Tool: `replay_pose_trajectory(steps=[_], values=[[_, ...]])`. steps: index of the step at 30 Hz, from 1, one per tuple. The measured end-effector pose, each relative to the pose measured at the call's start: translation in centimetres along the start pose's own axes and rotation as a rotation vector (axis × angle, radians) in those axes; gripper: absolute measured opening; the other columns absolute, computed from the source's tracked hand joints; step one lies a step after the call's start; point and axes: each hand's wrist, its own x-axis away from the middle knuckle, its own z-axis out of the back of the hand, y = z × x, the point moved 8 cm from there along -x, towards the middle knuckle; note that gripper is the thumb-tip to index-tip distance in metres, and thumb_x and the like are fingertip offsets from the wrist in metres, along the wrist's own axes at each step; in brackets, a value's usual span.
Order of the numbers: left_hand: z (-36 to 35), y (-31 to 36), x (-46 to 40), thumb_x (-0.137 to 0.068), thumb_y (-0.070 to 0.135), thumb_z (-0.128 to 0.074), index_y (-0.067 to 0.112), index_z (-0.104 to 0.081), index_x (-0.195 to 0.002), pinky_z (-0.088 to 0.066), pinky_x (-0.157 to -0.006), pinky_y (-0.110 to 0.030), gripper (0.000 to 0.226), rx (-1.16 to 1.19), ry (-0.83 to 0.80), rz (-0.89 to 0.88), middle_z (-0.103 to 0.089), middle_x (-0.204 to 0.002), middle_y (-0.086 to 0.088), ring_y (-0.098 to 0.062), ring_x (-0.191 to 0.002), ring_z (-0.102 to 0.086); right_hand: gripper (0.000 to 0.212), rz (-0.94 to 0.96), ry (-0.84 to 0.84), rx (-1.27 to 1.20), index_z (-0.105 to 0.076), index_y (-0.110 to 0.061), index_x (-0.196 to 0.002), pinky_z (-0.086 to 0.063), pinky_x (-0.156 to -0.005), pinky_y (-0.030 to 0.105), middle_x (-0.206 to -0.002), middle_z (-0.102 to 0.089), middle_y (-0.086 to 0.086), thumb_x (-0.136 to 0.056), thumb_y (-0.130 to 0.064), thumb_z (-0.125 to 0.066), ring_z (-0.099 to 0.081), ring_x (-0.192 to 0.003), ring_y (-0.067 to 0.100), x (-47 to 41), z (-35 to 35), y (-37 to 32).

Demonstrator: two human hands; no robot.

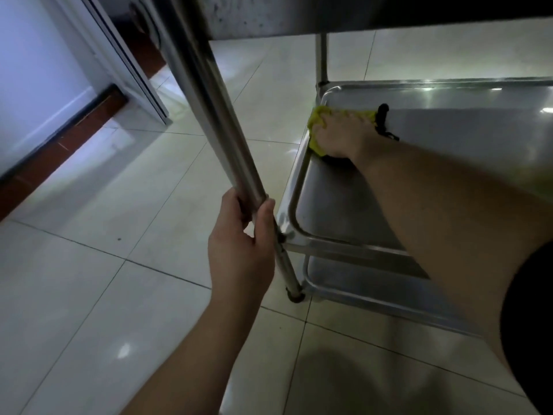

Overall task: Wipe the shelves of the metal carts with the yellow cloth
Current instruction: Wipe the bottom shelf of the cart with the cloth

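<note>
One yellow cloth (317,127) (under one right hand (341,136)).

Most of the yellow cloth (316,127) is hidden under the right hand (341,136), so only its edges peek out. A small black thing (383,115) sits just past that hand, too dark and small to tell what it is. The middle shelf (449,115) runs off the right edge of the frame. The bottom shelf (374,290) is partly hidden behind the right arm. The top shelf (269,16) is cut off at the top edge. The left hand's (242,247) fingers (264,218) wrap around the cart leg (209,100), so their tips are hidden.
</note>
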Motion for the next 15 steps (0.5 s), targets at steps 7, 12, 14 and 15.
replay_pose_trajectory(steps=[7, 12, 14, 15], values=[[0.0, -0.3, 0.0, -0.102, 0.029, -0.061, 0.022, -0.060, -0.111, -0.046, -0.071, -0.005, 0.012, -0.004, 0.013, 0.003, -0.070, -0.095, 0.013, -0.002, -0.089, -0.067, 0.066, 0.204, -0.109, -0.008, -0.021, -0.031, -0.162, -0.009, -0.125, 0.059, -0.173, -0.014, -0.001, -0.101, -0.052, -0.007, -0.016, -0.157, 0.034, 7.8, -2.2, -3.8], [-0.2, -0.4, 0.2, -0.103, 0.028, -0.061, 0.021, -0.059, -0.111, -0.045, -0.067, -0.007, 0.011, 0.005, 0.030, 0.044, -0.069, -0.092, 0.012, -0.001, -0.086, -0.066, 0.059, 0.294, -0.133, -0.024, -0.007, -0.037, -0.165, -0.001, -0.128, 0.048, -0.173, -0.001, -0.013, -0.109, -0.051, -0.012, 0.000, -0.160, 0.019, 17.4, -4.1, -6.0], [-0.3, -0.2, 0.1, -0.103, 0.029, -0.060, 0.020, -0.059, -0.109, -0.043, -0.065, -0.006, 0.011, -0.022, 0.030, 0.031, -0.068, -0.091, 0.010, 0.001, -0.082, -0.064, 0.057, 0.283, -0.136, -0.041, -0.009, -0.040, -0.165, 0.000, -0.128, 0.046, -0.172, -0.003, -0.016, -0.109, -0.051, -0.014, -0.001, -0.160, 0.015, 17.1, -3.8, -4.9], [-0.3, -0.3, 0.1, -0.103, 0.029, -0.060, 0.020, -0.058, -0.108, -0.042, -0.065, -0.005, 0.011, -0.030, 0.030, 0.034, -0.067, -0.091, 0.010, 0.000, -0.082, -0.063, 0.058, 0.262, -0.129, -0.039, -0.010, -0.040, -0.165, 0.000, -0.128, 0.046, -0.172, -0.005, -0.016, -0.108, -0.051, -0.014, -0.003, -0.160, 0.015, 16.3, -3.4, -4.0]])
